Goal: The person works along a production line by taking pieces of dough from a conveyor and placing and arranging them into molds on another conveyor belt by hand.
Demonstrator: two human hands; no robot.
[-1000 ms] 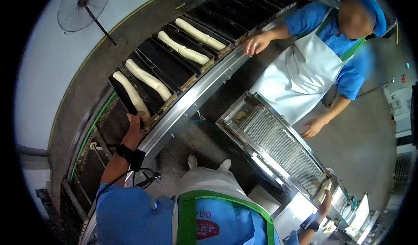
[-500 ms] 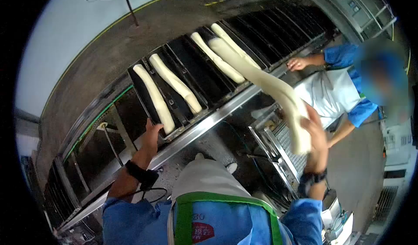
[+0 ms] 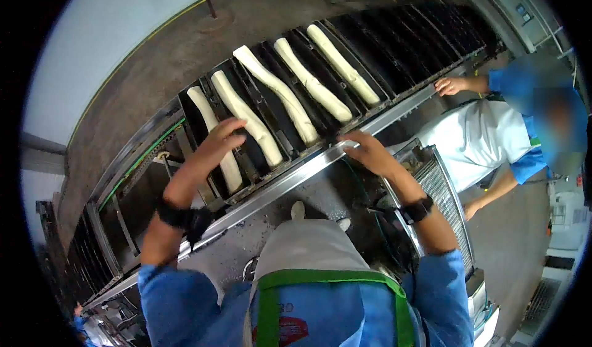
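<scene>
Several long pale dough strips lie in black trays on the conveyor. My left hand (image 3: 223,138) hovers over the leftmost strip (image 3: 229,168), its fingers apart and nothing in them. Beside that strip lies a second one (image 3: 250,120). The middle strip (image 3: 280,94) fills the tray between the two pairs. My right hand (image 3: 364,149) is at the conveyor's metal rail (image 3: 327,157), near the lower end of the middle strip, fingers apart and holding nothing. Two further strips, one (image 3: 314,82) and another (image 3: 345,66), lie to the right.
At the right a co-worker in a white apron (image 3: 484,137) rests one hand (image 3: 453,86) on the conveyor rail. A machine with a metal mesh belt (image 3: 441,193) stands between us. More black trays (image 3: 407,45) continue to the upper right. Another person (image 3: 92,328) shows at lower left.
The dough strip that my right hand carried now lies in the middle tray, and that hand has let go. My left hand has moved up from the tray edge to over the leftmost strip.
</scene>
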